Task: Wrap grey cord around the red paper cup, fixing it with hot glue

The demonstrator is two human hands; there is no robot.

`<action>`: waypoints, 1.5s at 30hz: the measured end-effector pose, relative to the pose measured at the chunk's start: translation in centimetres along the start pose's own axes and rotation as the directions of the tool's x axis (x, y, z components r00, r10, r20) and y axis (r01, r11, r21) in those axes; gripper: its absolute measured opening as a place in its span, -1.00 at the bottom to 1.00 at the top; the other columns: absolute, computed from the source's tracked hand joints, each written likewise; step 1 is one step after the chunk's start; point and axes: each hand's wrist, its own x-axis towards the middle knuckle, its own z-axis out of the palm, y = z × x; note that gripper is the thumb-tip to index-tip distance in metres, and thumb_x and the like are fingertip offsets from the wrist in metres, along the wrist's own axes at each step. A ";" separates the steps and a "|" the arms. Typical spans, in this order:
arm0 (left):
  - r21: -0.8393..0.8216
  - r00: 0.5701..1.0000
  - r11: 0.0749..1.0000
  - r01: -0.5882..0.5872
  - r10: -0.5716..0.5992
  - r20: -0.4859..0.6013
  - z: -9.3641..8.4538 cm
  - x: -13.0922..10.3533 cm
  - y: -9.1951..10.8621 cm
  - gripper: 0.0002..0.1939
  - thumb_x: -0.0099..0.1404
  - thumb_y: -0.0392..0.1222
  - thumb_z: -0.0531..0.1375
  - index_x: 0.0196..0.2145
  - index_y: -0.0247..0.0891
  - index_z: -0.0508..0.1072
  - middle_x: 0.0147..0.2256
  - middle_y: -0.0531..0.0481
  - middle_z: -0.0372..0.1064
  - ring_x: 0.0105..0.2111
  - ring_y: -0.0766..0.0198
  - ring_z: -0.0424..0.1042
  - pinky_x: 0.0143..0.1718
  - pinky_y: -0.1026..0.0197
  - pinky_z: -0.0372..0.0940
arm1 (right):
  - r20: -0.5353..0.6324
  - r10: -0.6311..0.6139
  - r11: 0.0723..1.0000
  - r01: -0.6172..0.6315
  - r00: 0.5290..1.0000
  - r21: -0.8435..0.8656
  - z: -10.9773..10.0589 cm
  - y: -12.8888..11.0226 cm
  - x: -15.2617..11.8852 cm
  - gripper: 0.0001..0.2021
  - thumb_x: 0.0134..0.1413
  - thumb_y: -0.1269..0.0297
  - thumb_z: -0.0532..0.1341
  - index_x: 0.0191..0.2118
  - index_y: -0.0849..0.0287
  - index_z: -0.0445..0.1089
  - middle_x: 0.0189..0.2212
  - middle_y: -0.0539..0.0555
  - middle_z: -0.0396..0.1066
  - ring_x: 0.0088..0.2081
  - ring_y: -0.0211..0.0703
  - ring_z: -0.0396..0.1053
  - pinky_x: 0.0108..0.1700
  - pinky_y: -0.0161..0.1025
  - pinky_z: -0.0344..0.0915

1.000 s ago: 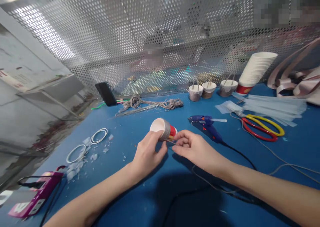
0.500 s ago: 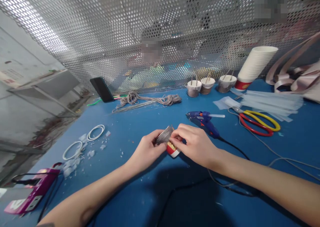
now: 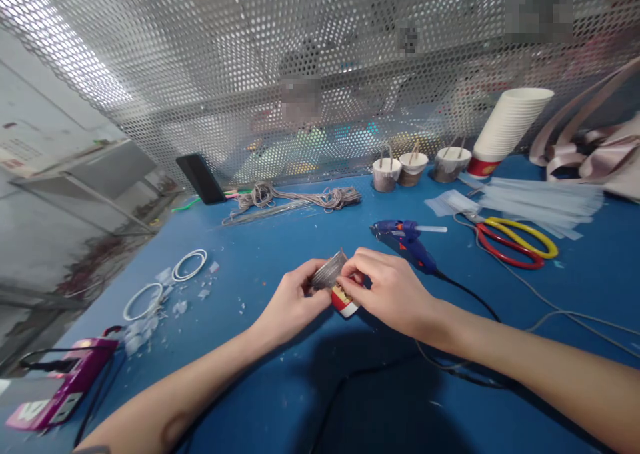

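A small paper cup (image 3: 346,305) lies tilted between my hands, its red, white and yellowish side showing near the bottom. Grey cord (image 3: 327,274) is wound in close rows around its other part. My left hand (image 3: 295,301) grips the cup from the left, thumb below and fingers behind. At the cup's right side, my right hand (image 3: 393,287) is closed, with thumb and forefinger pinched where the cord rows meet the printed side. Its fingertips hide what exactly they pinch. Beyond my right hand lies a blue glue gun (image 3: 407,241) with a clear glue stick in its back.
Scissors (image 3: 517,244) and clear glue sticks (image 3: 543,204) lie at right. Cord-wrapped cups (image 3: 451,167) and a paper cup stack (image 3: 515,127) stand by the mesh panel. Cord bundles (image 3: 345,198), a phone (image 3: 200,177), white rings (image 3: 190,265) and a purple power strip (image 3: 67,384) are leftward.
The cup has turned slightly in my hands, so a little more of its red side shows. My hands stay in nearly the same place; the whole view has shifted slightly.
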 end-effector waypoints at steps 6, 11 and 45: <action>0.023 0.998 0.999 -0.048 0.049 -0.033 0.2 -0.1 0.0 -0.81 0.07 -0.27 0.15 -0.32 -0.33 0.44 -0.47 0.08 0.33 -0.46 0.35 0.25 -0.45 0.34 0.18 | -0.002 0.020 0.999 -0.020 1.000 0.041 -0.1 -0.1 -0.1 -0.86 0.03 0.43 0.20 -0.52 0.18 0.31 -0.56 -0.06 0.25 -0.51 -0.34 0.20 -0.45 -0.37 0.10; 0.060 0.994 0.996 -0.067 0.071 -0.077 0.2 -0.2 0.0 -0.88 0.09 -0.22 0.14 -0.42 -0.34 0.41 -0.51 0.09 0.27 -0.49 0.37 0.21 -0.48 0.35 0.14 | 0.005 0.005 0.997 -0.005 1.000 0.074 -0.4 -0.1 -0.2 -0.88 0.08 0.40 0.18 -0.47 0.17 0.35 -0.53 -0.04 0.29 -0.48 -0.31 0.23 -0.43 -0.36 0.13; 0.113 0.986 0.990 -0.086 0.101 -0.133 0.1 -0.6 0.2 -0.92 0.07 -0.23 0.10 -0.52 -0.29 0.32 -0.57 0.13 0.16 -0.52 0.39 0.14 -0.51 0.36 0.10 | -0.072 -0.163 0.986 0.165 0.984 0.031 -0.6 -0.3 -0.5 -0.84 0.16 0.37 0.10 -0.42 0.19 0.36 -0.53 0.01 0.33 -0.48 -0.27 0.26 -0.43 -0.33 0.16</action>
